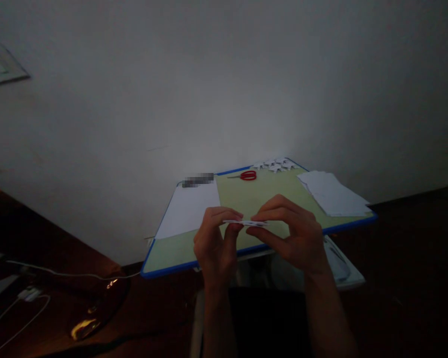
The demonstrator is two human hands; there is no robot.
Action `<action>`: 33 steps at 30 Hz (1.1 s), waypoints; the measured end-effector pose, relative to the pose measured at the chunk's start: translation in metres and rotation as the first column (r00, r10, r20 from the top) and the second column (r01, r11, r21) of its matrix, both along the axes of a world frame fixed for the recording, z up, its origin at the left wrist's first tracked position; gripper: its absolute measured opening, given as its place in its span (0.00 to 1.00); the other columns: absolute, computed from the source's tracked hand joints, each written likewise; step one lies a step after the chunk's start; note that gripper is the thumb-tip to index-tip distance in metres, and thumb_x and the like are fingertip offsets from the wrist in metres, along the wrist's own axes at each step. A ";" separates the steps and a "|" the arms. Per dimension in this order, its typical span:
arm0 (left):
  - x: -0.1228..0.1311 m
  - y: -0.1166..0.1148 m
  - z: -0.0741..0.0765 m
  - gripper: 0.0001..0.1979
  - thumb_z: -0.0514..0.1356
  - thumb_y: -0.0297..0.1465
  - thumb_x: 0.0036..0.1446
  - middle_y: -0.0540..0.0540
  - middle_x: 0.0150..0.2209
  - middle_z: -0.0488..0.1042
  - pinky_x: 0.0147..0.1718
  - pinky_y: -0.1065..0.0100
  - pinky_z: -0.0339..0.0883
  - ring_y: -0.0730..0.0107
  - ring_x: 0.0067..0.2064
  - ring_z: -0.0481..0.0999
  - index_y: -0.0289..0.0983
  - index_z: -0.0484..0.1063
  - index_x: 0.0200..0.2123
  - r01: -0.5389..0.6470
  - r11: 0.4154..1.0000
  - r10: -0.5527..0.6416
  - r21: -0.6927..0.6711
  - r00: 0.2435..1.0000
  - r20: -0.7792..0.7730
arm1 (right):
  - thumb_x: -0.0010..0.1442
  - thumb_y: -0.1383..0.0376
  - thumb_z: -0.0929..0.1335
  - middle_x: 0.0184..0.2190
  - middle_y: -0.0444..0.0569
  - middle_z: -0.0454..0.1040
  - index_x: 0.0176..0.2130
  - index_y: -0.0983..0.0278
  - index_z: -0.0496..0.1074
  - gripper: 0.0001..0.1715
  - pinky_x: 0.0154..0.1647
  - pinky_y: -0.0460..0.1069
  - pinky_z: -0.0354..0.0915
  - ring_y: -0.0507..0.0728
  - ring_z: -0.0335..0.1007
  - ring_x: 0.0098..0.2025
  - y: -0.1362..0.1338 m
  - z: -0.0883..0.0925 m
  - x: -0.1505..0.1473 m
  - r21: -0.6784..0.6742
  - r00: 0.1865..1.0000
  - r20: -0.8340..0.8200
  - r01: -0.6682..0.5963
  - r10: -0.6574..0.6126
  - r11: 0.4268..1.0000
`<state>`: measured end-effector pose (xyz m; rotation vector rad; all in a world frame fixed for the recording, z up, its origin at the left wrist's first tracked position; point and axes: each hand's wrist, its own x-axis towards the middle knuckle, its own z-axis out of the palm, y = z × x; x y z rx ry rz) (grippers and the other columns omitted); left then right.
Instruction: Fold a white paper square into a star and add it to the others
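A small folded piece of white paper (246, 223) is held edge-on between my two hands, above the near part of the green-topped table (175, 256). My left hand (218, 243) pinches its left end between thumb and fingers. On the right end, my right hand (293, 231) has a similar pinch with thumb below and fingers on top. Red-handled scissors (248, 175) lie beyond my hands. Several white paper shapes with pointed edges (276, 164) lie at the table's far right corner.
White sheets (334, 194) lie at the table's right, and a large white sheet (190, 208) covers its left part. A blurred-out dark item (197, 180) is at the far left edge. Below right is a shelf (353, 278); cables (74, 274) run at left.
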<state>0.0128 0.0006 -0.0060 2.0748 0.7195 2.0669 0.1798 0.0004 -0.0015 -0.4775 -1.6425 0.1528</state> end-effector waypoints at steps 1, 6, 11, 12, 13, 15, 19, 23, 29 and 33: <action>0.000 0.000 0.001 0.02 0.64 0.28 0.69 0.48 0.37 0.79 0.41 0.65 0.72 0.67 0.41 0.78 0.40 0.77 0.41 0.012 1.000 -0.012 0.015 1.000 -0.001 | 0.59 0.73 0.79 0.36 0.45 0.78 0.43 0.61 0.79 0.13 0.40 0.52 0.71 0.54 0.76 0.38 -0.001 0.000 0.000 0.008 1.000 -0.002 0.001 -0.001 1.000; -0.001 0.002 0.003 0.05 0.68 0.25 0.65 0.47 0.39 0.83 0.45 0.59 0.74 0.63 0.44 0.80 0.39 0.81 0.42 0.104 0.991 -0.102 0.081 0.994 -0.024 | 0.59 0.75 0.79 0.35 0.45 0.77 0.42 0.61 0.81 0.13 0.37 0.52 0.70 0.55 0.74 0.37 0.000 -0.002 0.003 0.047 0.996 -0.066 -0.061 0.064 0.997; -0.007 0.004 0.000 0.11 0.72 0.25 0.61 0.46 0.43 0.85 0.49 0.54 0.75 0.59 0.48 0.80 0.42 0.83 0.46 0.177 0.983 -0.175 0.038 0.983 -0.058 | 0.62 0.75 0.77 0.33 0.46 0.79 0.43 0.59 0.83 0.13 0.37 0.54 0.70 0.57 0.75 0.38 0.003 -0.005 0.010 0.101 0.988 -0.070 -0.127 0.135 0.987; -0.009 0.004 -0.001 0.13 0.72 0.24 0.61 0.46 0.44 0.85 0.48 0.54 0.75 0.59 0.48 0.80 0.42 0.83 0.47 0.183 0.983 -0.182 0.017 0.981 -0.065 | 0.62 0.75 0.77 0.33 0.45 0.79 0.43 0.58 0.83 0.14 0.37 0.54 0.70 0.57 0.74 0.38 0.004 -0.005 0.010 0.101 0.988 -0.063 -0.132 0.139 0.986; -0.011 0.005 -0.002 0.14 0.72 0.24 0.60 0.46 0.45 0.84 0.48 0.54 0.75 0.59 0.49 0.80 0.42 0.83 0.48 0.181 0.983 -0.181 0.000 0.981 -0.075 | 0.61 0.75 0.77 0.33 0.45 0.79 0.43 0.58 0.83 0.14 0.37 0.54 0.70 0.57 0.74 0.38 0.005 -0.006 0.011 0.099 0.988 -0.060 -0.136 0.143 0.986; -0.014 0.006 -0.003 0.17 0.73 0.23 0.58 0.46 0.46 0.84 0.47 0.56 0.75 0.60 0.48 0.80 0.43 0.83 0.50 0.156 0.988 -0.157 -0.016 0.981 -0.112 | 0.61 0.75 0.78 0.34 0.45 0.78 0.44 0.57 0.84 0.15 0.37 0.53 0.70 0.57 0.74 0.38 0.009 -0.009 0.012 0.088 0.987 -0.071 -0.137 0.144 0.987; -0.018 0.010 -0.004 0.16 0.71 0.21 0.61 0.48 0.43 0.84 0.44 0.61 0.74 0.65 0.44 0.80 0.43 0.83 0.49 0.059 0.998 -0.055 0.019 0.983 -0.177 | 0.61 0.73 0.78 0.36 0.46 0.79 0.45 0.56 0.84 0.14 0.39 0.53 0.70 0.56 0.75 0.38 0.014 -0.014 0.017 0.022 0.993 -0.042 -0.106 0.107 0.994; -0.023 0.017 -0.009 0.13 0.70 0.20 0.61 0.49 0.41 0.85 0.42 0.62 0.73 0.66 0.43 0.79 0.42 0.83 0.46 -0.055 0.998 0.063 0.039 0.968 -0.241 | 0.64 0.71 0.76 0.39 0.47 0.81 0.47 0.55 0.83 0.14 0.45 0.55 0.70 0.58 0.76 0.42 0.019 -0.014 0.024 -0.038 0.987 0.157 -0.016 0.022 0.999; -0.046 0.027 -0.036 0.07 0.68 0.26 0.65 0.45 0.45 0.85 0.46 0.57 0.75 0.61 0.45 0.80 0.41 0.81 0.46 -0.173 0.983 0.127 -0.063 0.883 -0.452 | 0.68 0.70 0.72 0.37 0.49 0.81 0.45 0.62 0.82 0.07 0.41 0.54 0.69 0.57 0.76 0.38 0.038 -0.032 0.022 0.072 0.894 0.430 0.109 -0.130 0.991; -0.067 0.022 -0.057 0.17 0.69 0.31 0.65 0.43 0.50 0.84 0.50 0.53 0.77 0.56 0.51 0.80 0.41 0.77 0.57 -0.254 0.950 0.091 -0.184 0.785 -0.613 | 0.71 0.69 0.69 0.40 0.53 0.81 0.48 0.64 0.81 0.09 0.43 0.55 0.73 0.59 0.77 0.40 0.049 -0.059 0.029 0.117 0.818 0.547 0.135 -0.177 0.984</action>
